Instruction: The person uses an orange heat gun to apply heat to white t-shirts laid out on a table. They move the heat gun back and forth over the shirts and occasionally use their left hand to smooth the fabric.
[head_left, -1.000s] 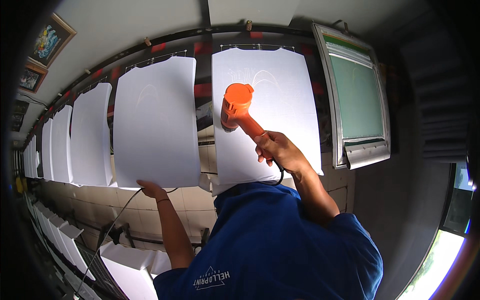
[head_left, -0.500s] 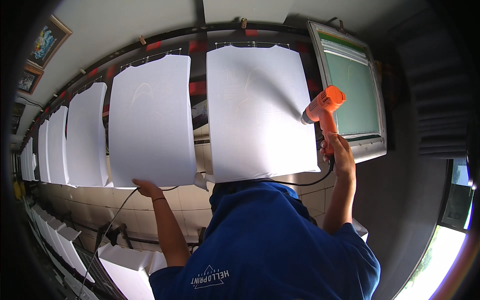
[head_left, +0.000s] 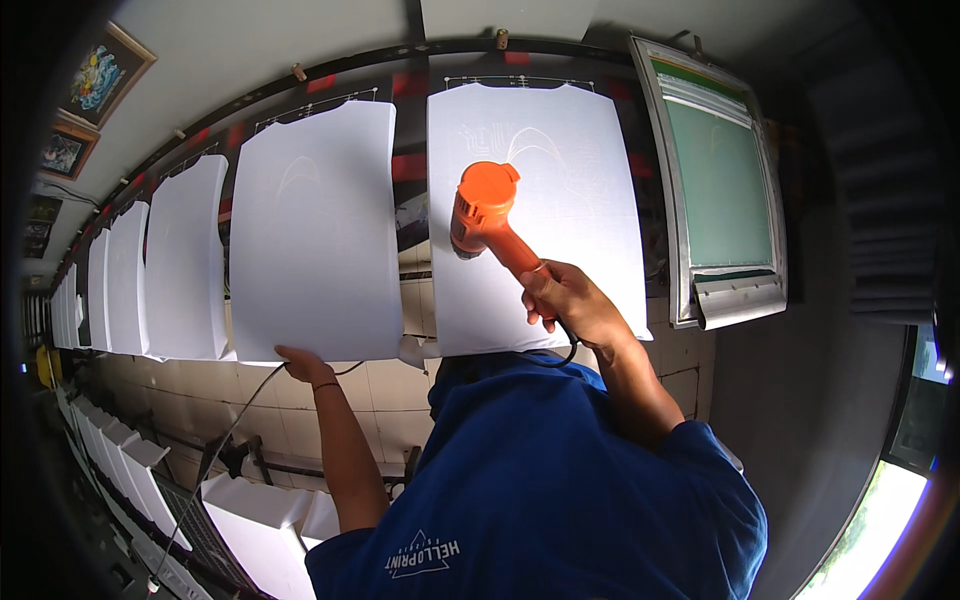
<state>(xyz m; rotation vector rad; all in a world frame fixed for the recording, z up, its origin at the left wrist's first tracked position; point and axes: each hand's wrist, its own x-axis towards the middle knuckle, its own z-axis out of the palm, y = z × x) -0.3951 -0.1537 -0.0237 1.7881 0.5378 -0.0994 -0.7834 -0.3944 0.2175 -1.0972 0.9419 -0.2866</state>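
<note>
Swung left across the near shirt (head_left: 590,230), the heat gun (head_left: 490,205) now hangs over its left side; half a second ago it was out at the right edge, beside the screen (head_left: 720,185). The right hand (head_left: 572,300) has its fingers wrapped round the handle from below, a hold that seems to suit aiming the nozzle down and away from the body. The left hand (head_left: 305,364), in the same place as before, rests at the lower edge of the next shirt (head_left: 315,230), perhaps for steadiness; a cord (head_left: 232,428) runs past it, and I can't tell whether the fingers pinch it. Farther out, more white shirts (head_left: 187,260) are stretched flat along the row, presumably so their fronts stay smooth, and the green-meshed screen sits off to the right, apparently clear of the arm.
</note>
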